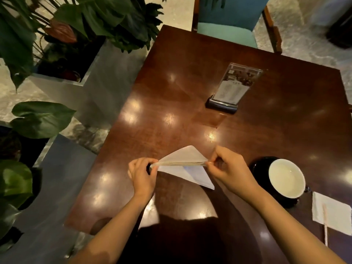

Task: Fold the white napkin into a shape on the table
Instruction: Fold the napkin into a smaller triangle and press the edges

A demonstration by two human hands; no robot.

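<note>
The left hand (pixel 142 172) pinches the left tip of the white napkin (pixel 185 156), fingers curled round it, and the right hand (pixel 228 168) pinches the other end of the same crease. From the head view, the work looks mid-fold, with a long crease running taut between the two hands. Next, I judge, one flap must be laid over and pressed flat on the table (pixel 190 82). The napkin is near the table's front edge, layered, with one triangular flap pointing away and another toward the person.
</note>
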